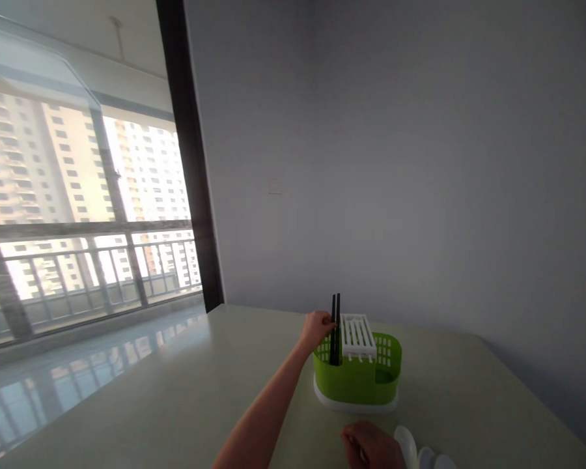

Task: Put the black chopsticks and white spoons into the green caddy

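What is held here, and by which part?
The left hand pinches the black chopsticks by their visible upper half. Whether the right hand holds anything cannot be told.

Reaches forward with left arm (268,405), bare, slanting up and rightward from the lower edge of view. Bends left wrist (303,346) slightly. Holds left hand (317,327) back uppermost, fingers curled, thumb and fingertips pinched toward the right. Holds right hand (374,446) lower and nearer, partly cut off by the lower edge, back up, fingers curled inward; cannot tell how tightly. Shows hands well apart.
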`<state>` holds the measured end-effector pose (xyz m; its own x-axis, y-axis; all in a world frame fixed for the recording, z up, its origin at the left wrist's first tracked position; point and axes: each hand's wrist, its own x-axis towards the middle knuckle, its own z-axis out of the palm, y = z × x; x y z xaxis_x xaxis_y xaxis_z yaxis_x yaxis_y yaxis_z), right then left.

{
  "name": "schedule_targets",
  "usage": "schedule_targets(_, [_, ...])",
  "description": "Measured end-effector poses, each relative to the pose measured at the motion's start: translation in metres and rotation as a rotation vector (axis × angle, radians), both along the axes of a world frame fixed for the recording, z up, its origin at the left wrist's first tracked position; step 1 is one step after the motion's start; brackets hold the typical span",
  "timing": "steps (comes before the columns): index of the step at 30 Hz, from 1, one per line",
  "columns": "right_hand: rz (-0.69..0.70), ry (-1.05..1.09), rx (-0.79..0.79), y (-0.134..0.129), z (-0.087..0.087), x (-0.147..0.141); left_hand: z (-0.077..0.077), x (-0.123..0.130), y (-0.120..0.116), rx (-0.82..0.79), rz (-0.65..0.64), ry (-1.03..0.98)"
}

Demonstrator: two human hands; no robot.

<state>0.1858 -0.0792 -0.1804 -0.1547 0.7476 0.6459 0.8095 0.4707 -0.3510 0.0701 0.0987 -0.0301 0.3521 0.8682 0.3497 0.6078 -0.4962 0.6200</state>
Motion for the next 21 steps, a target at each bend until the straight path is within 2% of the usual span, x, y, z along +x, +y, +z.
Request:
schedule_targets(3, [0.007, 0.005, -0.019, -0.004, 0.007, 0.000, -0.002, 0.000, -0.001, -0.009, 0.004, 0.019])
schedule_targets(7, [0.056, 0.070, -0.069, -0.009, 0.019, 0.002, 0.004, -0.007, -0.010, 0.040, 0.052, 0.010])
schedule_targets(11, [0.057, 0.228, -0.174, -0.013, 0.027, 0.004, 0.003, -0.021, -0.034, 0.116, 0.138, -0.082])
schedule_targets(13, [0.045, 0.346, -0.209, -0.015, 0.031, 0.005, -0.010, -0.028, -0.057, 0.123, 0.147, -0.183])
schedule_targets(16, [-0.006, 0.508, -0.239, -0.020, 0.040, 0.008, -0.043, -0.035, -0.105, 0.050, 0.062, -0.227])
schedule_targets(19, [-0.051, 0.617, -0.238, -0.023, 0.049, 0.011, -0.078, -0.037, -0.158, -0.081, -0.059, -0.047])
schedule_targets(21, [-0.079, 0.662, -0.220, -0.025, 0.054, 0.013, -0.093, -0.034, -0.187, -0.178, -0.114, 0.127])
